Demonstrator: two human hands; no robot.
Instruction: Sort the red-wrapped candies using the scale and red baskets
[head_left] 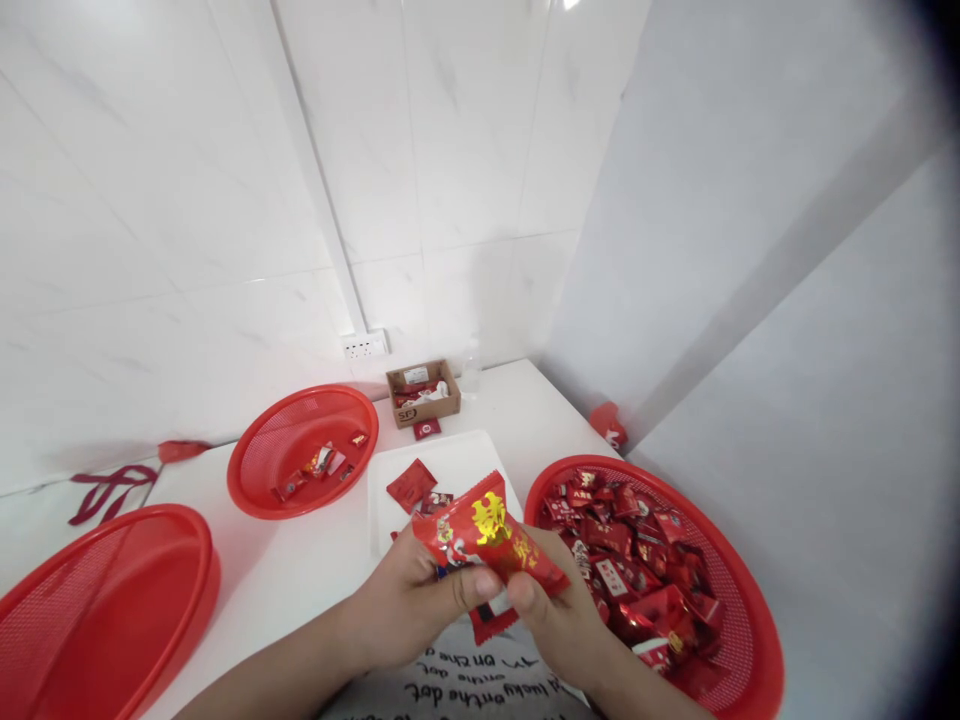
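A: What is nearest?

B: A pale grey garment with black handwritten-style lettering, and in front of it the wearer's two bare hands, close together.

A: How are they placed?

B: The left hand and the right hand are both curled around a glossy red plastic packet with gold characters, held tilted, above the table's near edge. The thumbs lie on the near side, their tips just beside each other; most of the fingers are hidden behind. A red zigzag wrapper edge shows below the thumbs; I cannot tell whether it belongs to the same packet.

A: What surrounds them?

B: By the right hand, a round red plastic mesh basket heaped with small shiny red wrapped packets. Well to the left, a second red plastic basket.

A: And farther off?

B: Just beyond the hands, a shallow white rectangular tray bears a flat red packet. Left of it, a third red basket holds a few small packets. Behind stands a brown cardboard box, near a white-tiled wall.
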